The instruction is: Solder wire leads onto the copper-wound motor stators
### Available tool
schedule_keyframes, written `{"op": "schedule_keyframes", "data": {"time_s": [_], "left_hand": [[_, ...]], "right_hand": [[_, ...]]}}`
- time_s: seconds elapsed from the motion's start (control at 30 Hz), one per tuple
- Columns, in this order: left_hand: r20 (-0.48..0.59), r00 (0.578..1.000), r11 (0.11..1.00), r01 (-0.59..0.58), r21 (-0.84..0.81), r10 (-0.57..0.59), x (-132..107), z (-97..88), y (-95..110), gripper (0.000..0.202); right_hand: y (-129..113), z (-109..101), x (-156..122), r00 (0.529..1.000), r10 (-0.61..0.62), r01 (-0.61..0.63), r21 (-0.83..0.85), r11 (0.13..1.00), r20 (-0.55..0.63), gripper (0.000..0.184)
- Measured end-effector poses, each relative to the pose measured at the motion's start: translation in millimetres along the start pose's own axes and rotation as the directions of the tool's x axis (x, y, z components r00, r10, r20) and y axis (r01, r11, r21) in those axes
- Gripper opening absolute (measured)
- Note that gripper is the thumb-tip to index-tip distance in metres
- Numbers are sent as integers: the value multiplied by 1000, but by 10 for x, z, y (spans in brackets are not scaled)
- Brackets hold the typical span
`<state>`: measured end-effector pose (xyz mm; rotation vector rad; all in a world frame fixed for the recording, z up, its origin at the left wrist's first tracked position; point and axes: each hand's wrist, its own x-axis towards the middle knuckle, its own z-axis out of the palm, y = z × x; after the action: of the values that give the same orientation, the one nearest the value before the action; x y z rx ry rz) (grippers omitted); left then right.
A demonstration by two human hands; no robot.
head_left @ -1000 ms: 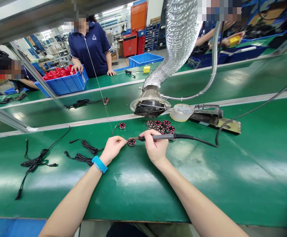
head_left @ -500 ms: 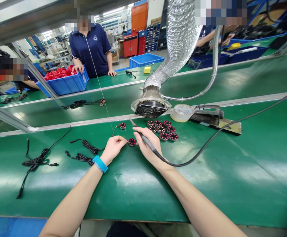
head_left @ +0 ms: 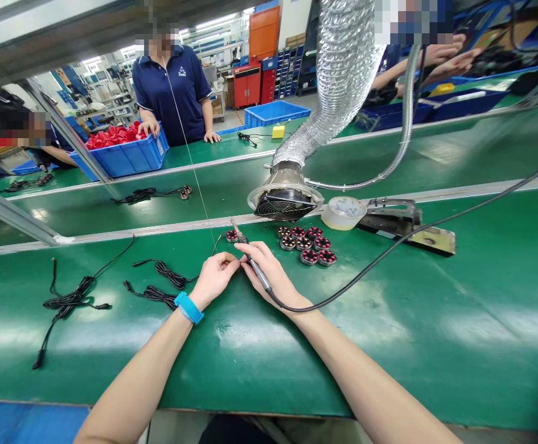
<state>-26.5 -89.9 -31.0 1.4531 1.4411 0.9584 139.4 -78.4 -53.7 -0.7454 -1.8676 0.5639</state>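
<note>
Our right hand (head_left: 273, 269) is closed round the iron (head_left: 258, 273), long axis running away and leftward, tip near the lone coil (head_left: 231, 236) in view; height unclear. Right is the nearer hand. Left hand (head_left: 214, 275) almost meets it, fingertips drawn close; we can't tell on what. Coil cluster (head_left: 303, 242) sits rightward. Far across: blue bin (head_left: 132, 158) heaped with red parts (head_left: 114, 137).
</note>
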Motion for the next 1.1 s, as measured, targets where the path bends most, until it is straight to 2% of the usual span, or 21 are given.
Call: {"op": "schedule_keyframes", "data": {"time_s": [0.1,0.27,0.37,0.53,0.73,0.9,1.1], "left_hand": [[38,999,999,-30,35,28,-2,-24,-14,19],[70,991,960,-125,251,111,-33,-84,19,13],[68,989,941,-143,305,128,-44,-102,28,12],[79,996,982,-48,185,33,-37,-80,5,15],[104,992,997,71,33,-74,-42,-51,52,20],[99,991,996,88,-24,-85,-38,-27,57,24],[56,994,995,97,13,-97,-13,-18,-17,22]], "right_hand": [[17,15,-9,1000,-13,13,-41,999,-2,45],[8,-8,-30,1000,-1,1,-39,999,-2,47],[-12,-22,-42,999,33,-34,-27,999,-18,50],[-26,5,-61,998,46,-47,-18,999,-35,51],[-12,16,-84,999,31,-30,-52,998,29,47],[-14,20,-85,998,10,-4,-81,997,69,49],[-34,-37,-55,995,93,-95,49,994,38,64]]}}
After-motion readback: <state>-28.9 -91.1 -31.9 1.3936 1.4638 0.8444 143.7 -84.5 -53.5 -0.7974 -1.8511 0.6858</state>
